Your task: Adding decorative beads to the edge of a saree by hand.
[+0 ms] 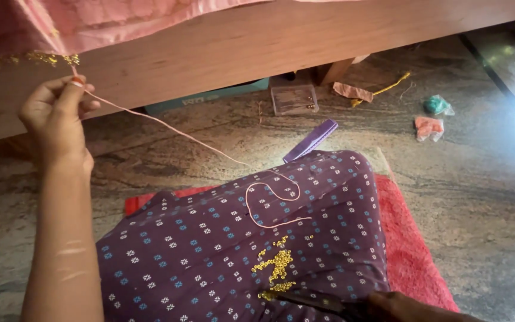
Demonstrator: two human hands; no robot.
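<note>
- Stone floor (pixel 484 197) is shown beneath a wooden frame (pixel 257 48) draped with pink cloth (pixel 90 21).
- Left hand (pixel 58 116): raised by the frame, fingers pinched shut on a pink thread (pixel 168 126).
- Thread: run down to the lap, looped on purple cloth (pixel 210 250) above gold beads (pixel 276 268).
- Right hand (pixel 400 307): mostly cut off at the lower edge; its grip cannot be told.
- Clear box (pixel 294 99) and scraps are seen beyond.

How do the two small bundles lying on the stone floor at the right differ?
The teal bundle is blue-green and lies nearer the wooden frame; the orange bundle is salmon-orange, looks a bit flatter, and lies closer to the red mat. Both are small, crumpled and untouched by either hand.
</note>
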